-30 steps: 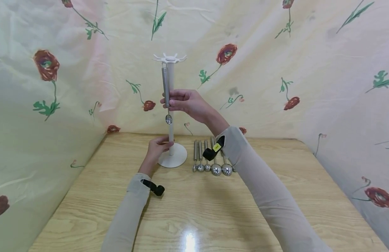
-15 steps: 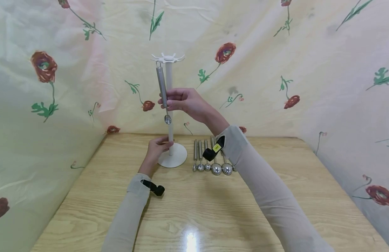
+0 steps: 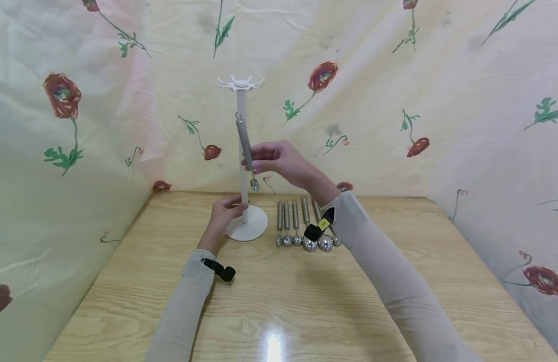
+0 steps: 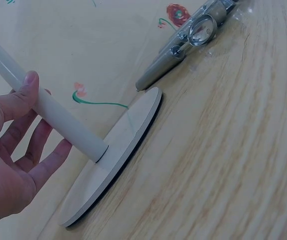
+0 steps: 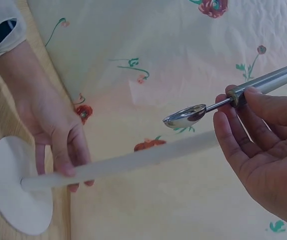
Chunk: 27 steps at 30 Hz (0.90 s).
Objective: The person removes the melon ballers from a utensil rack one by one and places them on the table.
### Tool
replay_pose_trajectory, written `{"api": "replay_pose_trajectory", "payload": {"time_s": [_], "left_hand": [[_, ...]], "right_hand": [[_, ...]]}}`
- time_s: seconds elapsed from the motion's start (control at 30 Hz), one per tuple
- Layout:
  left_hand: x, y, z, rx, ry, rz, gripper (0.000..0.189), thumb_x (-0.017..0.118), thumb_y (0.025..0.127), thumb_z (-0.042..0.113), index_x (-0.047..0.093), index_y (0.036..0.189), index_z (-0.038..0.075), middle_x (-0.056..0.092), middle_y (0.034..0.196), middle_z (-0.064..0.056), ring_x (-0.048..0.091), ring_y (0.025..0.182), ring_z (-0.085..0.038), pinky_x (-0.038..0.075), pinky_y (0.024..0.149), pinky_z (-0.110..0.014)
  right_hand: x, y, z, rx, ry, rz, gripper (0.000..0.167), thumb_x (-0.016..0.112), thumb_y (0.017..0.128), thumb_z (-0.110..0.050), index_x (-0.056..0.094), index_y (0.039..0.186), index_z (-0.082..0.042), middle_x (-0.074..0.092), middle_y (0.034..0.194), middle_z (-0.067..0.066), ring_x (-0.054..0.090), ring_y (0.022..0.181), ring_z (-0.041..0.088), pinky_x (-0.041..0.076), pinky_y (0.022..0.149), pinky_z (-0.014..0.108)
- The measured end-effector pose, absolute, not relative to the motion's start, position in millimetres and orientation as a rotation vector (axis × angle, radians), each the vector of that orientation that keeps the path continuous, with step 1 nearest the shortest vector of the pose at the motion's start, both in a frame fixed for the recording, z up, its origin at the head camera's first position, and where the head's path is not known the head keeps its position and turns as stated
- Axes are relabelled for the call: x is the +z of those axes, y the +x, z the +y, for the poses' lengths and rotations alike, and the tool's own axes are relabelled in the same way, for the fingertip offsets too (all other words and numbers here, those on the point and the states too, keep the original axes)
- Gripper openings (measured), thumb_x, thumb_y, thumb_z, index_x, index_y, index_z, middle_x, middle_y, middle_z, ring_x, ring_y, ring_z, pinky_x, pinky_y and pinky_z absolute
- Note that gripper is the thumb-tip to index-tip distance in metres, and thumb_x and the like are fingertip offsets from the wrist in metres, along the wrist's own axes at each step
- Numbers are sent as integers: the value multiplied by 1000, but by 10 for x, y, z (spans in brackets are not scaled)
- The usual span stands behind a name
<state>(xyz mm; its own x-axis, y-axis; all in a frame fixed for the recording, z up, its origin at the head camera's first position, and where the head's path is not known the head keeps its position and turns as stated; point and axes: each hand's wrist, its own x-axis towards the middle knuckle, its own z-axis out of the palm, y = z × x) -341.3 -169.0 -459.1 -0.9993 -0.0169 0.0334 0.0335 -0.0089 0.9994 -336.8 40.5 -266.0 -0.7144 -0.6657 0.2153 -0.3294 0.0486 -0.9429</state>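
A white hook stand (image 3: 243, 100) rises at centre-left of the head view, its round base on the table. My left hand (image 3: 223, 216) grips the lower post; the left wrist view shows thumb and fingers around the post (image 4: 68, 120). In front of the upper post, my right hand (image 3: 279, 160) pinches a steel melon baller (image 3: 244, 137) by the lower handle. Its ring points up, below the hooks (image 3: 241, 84) and apart from them. The small oval bowl (image 5: 185, 116) hangs below the fingers, tilted, beside the post.
Several steel scoops (image 3: 286, 216) lie in a row right of the stand's base, with the right wrist strap and sleeve partly covering some. The wooden table (image 3: 243, 311) meets a flowered cloth backdrop (image 3: 374, 100) behind and at both sides.
My right hand first shifts the melon baller's ring slightly left at the hooks. It then comes down and right, bringing the ring away below them. My left hand keeps its grip on the post.
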Motion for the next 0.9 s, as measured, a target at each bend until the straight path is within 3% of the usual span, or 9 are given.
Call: {"api": "replay_pose_trajectory", "payload": {"time_s": [0.37, 0.9], "left_hand": [[-4627, -3407, -1684, -2164, -23, -2216, 40, 74, 94, 9, 67, 132, 3, 73, 119, -12, 68, 95, -7, 60, 101, -41], [-4632, -3412, -1702, -2159, -68, -2208, 41, 75, 93, 13, 66, 133, 3, 74, 118, -7, 67, 98, -7, 61, 97, -34]], "right_hand": [[-3031, -3407, 1060, -1769, -803, 2148, 31, 67, 98, -6, 64, 128, 1, 73, 122, 15, 71, 109, 24, 61, 97, 36], [-3540, -3425, 2156, -1901, -364, 2279, 45, 69, 97, -9, 54, 134, 11, 74, 102, -4, 71, 97, 12, 62, 96, 35]]}}
